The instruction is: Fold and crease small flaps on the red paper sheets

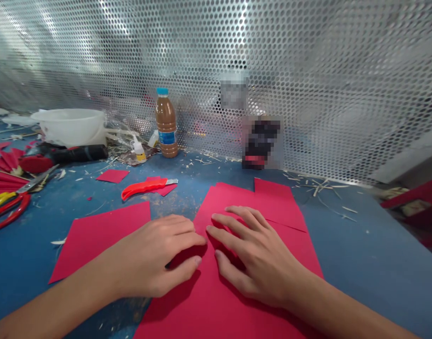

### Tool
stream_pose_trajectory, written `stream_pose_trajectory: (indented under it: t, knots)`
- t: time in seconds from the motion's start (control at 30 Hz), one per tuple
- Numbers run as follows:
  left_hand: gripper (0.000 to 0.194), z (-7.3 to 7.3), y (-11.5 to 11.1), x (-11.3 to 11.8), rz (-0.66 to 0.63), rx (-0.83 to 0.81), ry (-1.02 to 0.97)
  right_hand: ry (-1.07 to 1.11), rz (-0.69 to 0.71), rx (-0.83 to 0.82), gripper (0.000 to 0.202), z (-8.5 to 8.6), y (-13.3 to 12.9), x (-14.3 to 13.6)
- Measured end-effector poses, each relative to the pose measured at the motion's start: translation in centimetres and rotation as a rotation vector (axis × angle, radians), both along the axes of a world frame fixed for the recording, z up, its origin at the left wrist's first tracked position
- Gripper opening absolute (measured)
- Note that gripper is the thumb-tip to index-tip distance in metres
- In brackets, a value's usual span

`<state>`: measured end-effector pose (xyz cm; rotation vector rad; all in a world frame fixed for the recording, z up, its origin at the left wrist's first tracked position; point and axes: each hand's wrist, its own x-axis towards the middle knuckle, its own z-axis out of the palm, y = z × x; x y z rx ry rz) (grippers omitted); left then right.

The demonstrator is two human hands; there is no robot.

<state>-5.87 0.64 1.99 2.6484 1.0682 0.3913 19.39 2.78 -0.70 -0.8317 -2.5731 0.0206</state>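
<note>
A large red paper sheet (pixel 237 292) is pinned flat on the blue desk (pixel 360 254) at lower centre. The left hand (pixel 159 256) is laid palm-down on its left edge, fingers together; the right hand (pixel 251 254) is spread wide across it, apparently to smooth it down. Neither hand grips anything. A red utility knife (pixel 145 187) is left within reach above, and a second red sheet (pixel 96 238) lies at the left.
</note>
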Motion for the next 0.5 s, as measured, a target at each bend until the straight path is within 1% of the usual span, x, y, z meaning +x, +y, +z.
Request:
stream_pose_trajectory:
  t: [0.17, 0.33, 0.5]
  knots:
    - [0.026, -0.21, -0.01, 0.23, 0.018, -0.037, 0.028, 0.003, -0.011, 0.008, 0.036, 0.06, 0.03, 0.01]
    - [0.026, -0.23, -0.18, 0.27, 0.003, -0.02, 0.055, -0.007, -0.007, 0.021, 0.034, 0.08, 0.15, -0.02]
    - [0.015, 0.12, -0.42, 0.5, -0.039, -0.035, -0.01, -0.008, -0.011, 0.022, 0.034, -0.03, 0.22, -0.04]
